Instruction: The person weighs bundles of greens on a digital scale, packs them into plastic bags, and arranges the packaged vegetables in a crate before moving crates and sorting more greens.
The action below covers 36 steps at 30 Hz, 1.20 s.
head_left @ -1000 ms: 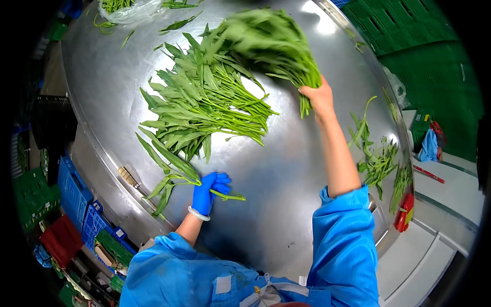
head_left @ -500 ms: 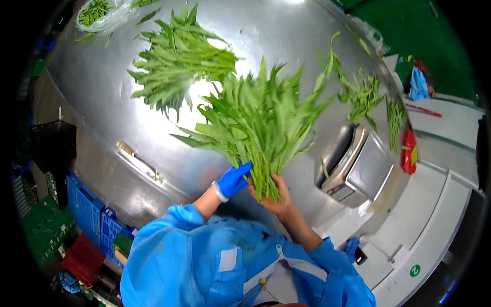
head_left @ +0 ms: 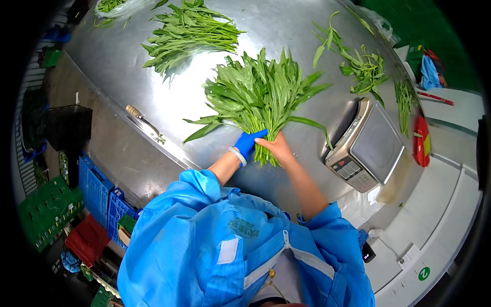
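A bunch of water spinach with long pointed leaves is between my two hands, leaves away from me and cut stem ends towards me. My left hand, in a blue glove, is closed around the stems from the left. From the right, my bare right hand is wrapped round the same stems, its thumb across the front. A larger pile of water spinach lies beyond, at the upper left of the metal table. To the right of my hands stands a digital scale.
A knife with a wooden handle lies along the table's left edge. Loose stems are scattered at the right, near a red object. A plastic bag of greens is at the far left. Blue crates stand below.
My hands and the bunch have moved further from my body, and the bunch's leaves are gathered closer. The view has shifted, showing more of the scale's front.
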Available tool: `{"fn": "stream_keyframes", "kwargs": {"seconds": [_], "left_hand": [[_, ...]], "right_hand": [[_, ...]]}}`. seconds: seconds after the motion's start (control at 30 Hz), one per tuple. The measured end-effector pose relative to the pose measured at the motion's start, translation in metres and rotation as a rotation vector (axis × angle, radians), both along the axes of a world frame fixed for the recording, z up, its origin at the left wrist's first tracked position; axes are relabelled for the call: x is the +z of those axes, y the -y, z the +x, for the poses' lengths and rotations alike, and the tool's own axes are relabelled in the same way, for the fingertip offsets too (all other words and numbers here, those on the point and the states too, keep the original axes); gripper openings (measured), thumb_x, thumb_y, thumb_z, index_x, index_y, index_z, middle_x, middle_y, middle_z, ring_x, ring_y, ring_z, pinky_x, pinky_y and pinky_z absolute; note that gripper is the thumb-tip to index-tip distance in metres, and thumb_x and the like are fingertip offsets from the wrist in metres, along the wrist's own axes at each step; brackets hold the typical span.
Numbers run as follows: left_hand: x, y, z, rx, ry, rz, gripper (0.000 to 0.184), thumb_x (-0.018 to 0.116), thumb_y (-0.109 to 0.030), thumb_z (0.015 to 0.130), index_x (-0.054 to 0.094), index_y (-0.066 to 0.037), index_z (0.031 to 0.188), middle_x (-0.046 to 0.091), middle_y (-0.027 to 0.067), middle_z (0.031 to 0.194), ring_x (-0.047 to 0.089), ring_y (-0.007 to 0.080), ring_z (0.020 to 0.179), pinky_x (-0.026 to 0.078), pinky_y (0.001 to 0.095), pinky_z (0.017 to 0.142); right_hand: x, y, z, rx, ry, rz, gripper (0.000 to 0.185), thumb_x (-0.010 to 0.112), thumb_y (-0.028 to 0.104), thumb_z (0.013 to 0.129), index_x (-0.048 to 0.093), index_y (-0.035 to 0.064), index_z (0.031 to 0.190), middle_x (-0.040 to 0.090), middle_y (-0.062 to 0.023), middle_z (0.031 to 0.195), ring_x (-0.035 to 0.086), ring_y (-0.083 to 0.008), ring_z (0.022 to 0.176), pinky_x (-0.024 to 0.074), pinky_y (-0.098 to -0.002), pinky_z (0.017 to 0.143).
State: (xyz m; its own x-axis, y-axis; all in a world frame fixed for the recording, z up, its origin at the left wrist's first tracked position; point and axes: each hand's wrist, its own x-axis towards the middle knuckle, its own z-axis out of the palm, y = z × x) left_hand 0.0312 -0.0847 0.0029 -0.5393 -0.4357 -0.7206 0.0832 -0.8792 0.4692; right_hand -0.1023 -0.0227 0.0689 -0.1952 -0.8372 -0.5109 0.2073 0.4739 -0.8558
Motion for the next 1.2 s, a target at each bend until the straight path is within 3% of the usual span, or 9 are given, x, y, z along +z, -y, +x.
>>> {"fn": "stream_keyframes", "kwargs": {"seconds": [0.1,0.23,0.37,0.5,0.6,0.73,0.9,1.0,1.2], "left_hand": [[0.045,0.006,0.002,-0.011,0.047,-0.246,0.039,0.069,-0.012,0.083,0.059,-0.003,0.119,0.064,0.0058,0.111,0.061,0.0157,0.096,0.050,0.0317,0.083],[0.109,-0.008,0.016,0.049,-0.067,-0.191,0.035,0.065,-0.010,0.086,0.057,-0.002,0.119,0.066,0.0087,0.107,0.064,0.0187,0.096,0.051,0.0319,0.086],[0.022,-0.028,0.038,0.023,-0.111,0.453,0.035,0.059,-0.016,0.091,0.055,-0.001,0.122,0.066,0.0140,0.110,0.066,0.0255,0.096,0.055,0.0374,0.084],[0.001,-0.039,0.042,0.064,-0.243,0.580,0.037,0.057,-0.021,0.093,0.054,-0.001,0.124,0.064,0.0153,0.114,0.065,0.0273,0.098,0.054,0.0418,0.086],[-0.002,-0.038,0.041,0.043,-0.272,0.586,0.038,0.056,-0.024,0.093,0.054,-0.002,0.124,0.063,0.0154,0.116,0.064,0.0286,0.101,0.052,0.0441,0.089],[0.013,-0.034,0.031,0.132,-0.291,0.621,0.039,0.059,-0.026,0.092,0.054,-0.005,0.125,0.063,0.0133,0.117,0.063,0.0281,0.104,0.050,0.0418,0.093],[0.006,-0.053,0.003,0.061,0.097,0.037,0.043,0.075,-0.015,0.079,0.060,-0.004,0.118,0.066,0.0102,0.108,0.064,0.0220,0.096,0.051,0.0339,0.083],[0.029,-0.045,0.000,0.116,0.085,0.122,0.040,0.075,-0.011,0.078,0.061,-0.002,0.115,0.067,0.0108,0.106,0.065,0.0225,0.093,0.052,0.0339,0.082],[0.020,-0.033,0.030,-0.044,-0.197,0.388,0.036,0.058,-0.013,0.088,0.058,-0.002,0.122,0.067,0.0105,0.110,0.066,0.0216,0.095,0.053,0.0325,0.084]], "right_hand": [[0.017,-0.003,0.007,0.023,-0.215,-0.167,0.055,0.072,0.025,0.083,0.049,-0.0005,0.126,0.059,-0.0109,0.116,0.056,-0.0194,0.104,0.0433,-0.0327,0.093],[0.048,-0.036,0.010,-0.333,0.262,0.143,0.044,0.061,0.030,0.091,0.054,-0.0007,0.121,0.065,-0.0105,0.104,0.061,-0.0175,0.094,0.0481,-0.0318,0.085],[-0.007,-0.067,0.000,-0.468,0.755,0.437,0.043,0.053,0.038,0.094,0.056,0.0025,0.119,0.066,-0.0123,0.104,0.067,-0.0264,0.086,0.0554,-0.0396,0.076],[-0.007,-0.074,0.000,-0.433,0.834,0.343,0.048,0.051,0.045,0.094,0.055,0.0051,0.121,0.066,-0.0109,0.105,0.066,-0.0245,0.087,0.0553,-0.0389,0.075],[-0.009,-0.072,-0.002,-0.386,0.766,0.345,0.050,0.052,0.047,0.093,0.055,0.0046,0.121,0.066,-0.0103,0.105,0.066,-0.0238,0.086,0.0553,-0.0376,0.074],[-0.002,-0.064,-0.002,-0.283,0.548,0.449,0.042,0.067,0.029,0.087,0.056,0.0045,0.119,0.066,-0.0095,0.103,0.065,-0.0207,0.088,0.0546,-0.0349,0.072],[-0.013,-0.060,0.014,-0.227,0.242,0.265,0.040,0.075,0.008,0.077,0.059,0.0019,0.114,0.066,-0.0055,0.101,0.062,-0.0144,0.087,0.0483,-0.0289,0.079],[-0.001,-0.061,0.005,-0.128,0.051,0.177,0.034,0.071,0.008,0.081,0.059,0.0002,0.112,0.066,-0.0078,0.099,0.064,-0.0165,0.084,0.0508,-0.0298,0.075],[0.002,-0.072,-0.030,-0.503,0.536,0.275,0.030,0.064,0.013,0.087,0.055,-0.0033,0.111,0.066,-0.0133,0.091,0.067,-0.0237,0.075,0.0563,-0.0325,0.063]]}}
